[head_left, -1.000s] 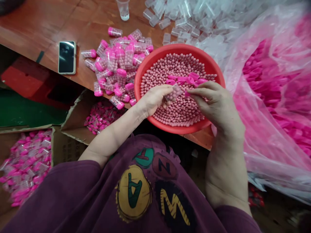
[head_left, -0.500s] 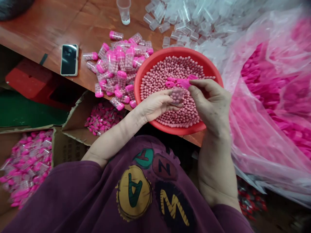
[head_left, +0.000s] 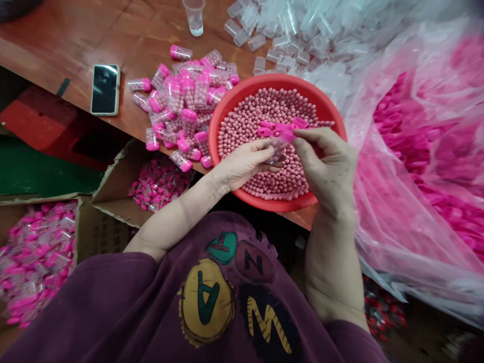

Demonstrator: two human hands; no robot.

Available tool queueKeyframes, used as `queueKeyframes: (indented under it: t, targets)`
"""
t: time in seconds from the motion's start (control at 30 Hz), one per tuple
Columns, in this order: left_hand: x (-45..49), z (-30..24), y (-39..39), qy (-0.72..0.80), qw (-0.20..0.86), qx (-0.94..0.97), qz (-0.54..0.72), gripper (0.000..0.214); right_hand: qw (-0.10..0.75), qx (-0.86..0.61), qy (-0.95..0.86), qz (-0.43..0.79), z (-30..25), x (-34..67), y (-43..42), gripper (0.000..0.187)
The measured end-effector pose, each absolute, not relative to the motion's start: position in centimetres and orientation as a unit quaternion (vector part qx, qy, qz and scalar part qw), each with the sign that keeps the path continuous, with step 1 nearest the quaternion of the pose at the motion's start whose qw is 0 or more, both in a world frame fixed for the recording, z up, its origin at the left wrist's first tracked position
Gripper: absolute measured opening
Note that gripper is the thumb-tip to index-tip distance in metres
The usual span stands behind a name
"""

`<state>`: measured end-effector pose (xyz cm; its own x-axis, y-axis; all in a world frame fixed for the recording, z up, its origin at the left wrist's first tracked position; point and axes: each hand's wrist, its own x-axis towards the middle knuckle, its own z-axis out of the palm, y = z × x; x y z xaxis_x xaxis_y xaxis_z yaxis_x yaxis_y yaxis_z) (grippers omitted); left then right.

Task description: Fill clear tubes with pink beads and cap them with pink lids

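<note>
My left hand [head_left: 242, 164] is shut on a small clear plastic vial [head_left: 277, 151] partly filled with pink beads, which is partly hidden by my fingers. My right hand [head_left: 327, 169] pinches a pink cap [head_left: 287, 135] between thumb and forefinger, right at the vial's top end. Both hands are over a red plastic basin [head_left: 242, 98] heaped with pink beads [head_left: 260, 171]. A few more pink caps [head_left: 265, 131] lie on the beads, just beyond my fingers.
Capped vials [head_left: 181, 106] are heaped on the wooden table [head_left: 71, 45], near a smartphone [head_left: 105, 89] and a plastic cup [head_left: 194, 17]. Empty clear vials [head_left: 264, 43] lie behind the basin. A plastic bag of pink caps [head_left: 419, 151] sits right; cardboard boxes [head_left: 102, 222] hold vials below left.
The pink cap in my right hand has come down against the top of the vial. My left hand has shifted the vial slightly, and the view has drifted a little.
</note>
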<state>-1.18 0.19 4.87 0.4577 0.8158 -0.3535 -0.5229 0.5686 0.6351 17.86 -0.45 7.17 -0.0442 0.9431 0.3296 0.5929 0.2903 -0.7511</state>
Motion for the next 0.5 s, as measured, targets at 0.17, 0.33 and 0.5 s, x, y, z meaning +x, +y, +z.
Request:
queueKeyframes:
  t: [0.17, 0.33, 0.5]
  targets:
    - [-1.0, 4.5, 0.0, 0.332, 0.821, 0.242, 0.397, 0.013, 0.403, -0.543, -0.704, 0.218, 7.0, 17.4, -0.6, 0.020]
    - [-1.0, 4.3, -0.2, 0.349, 0.806, 0.257, 0.404, 0.013, 0.380, -0.549, -0.714, 0.211, 7.0, 17.4, -1.2, 0.023]
    - [-1.0, 4.6, -0.4, 0.355, 0.803, 0.261, 0.402, 0.009, 0.394, -0.538, -0.723, 0.183, 6.6, 17.5, -1.6, 0.022]
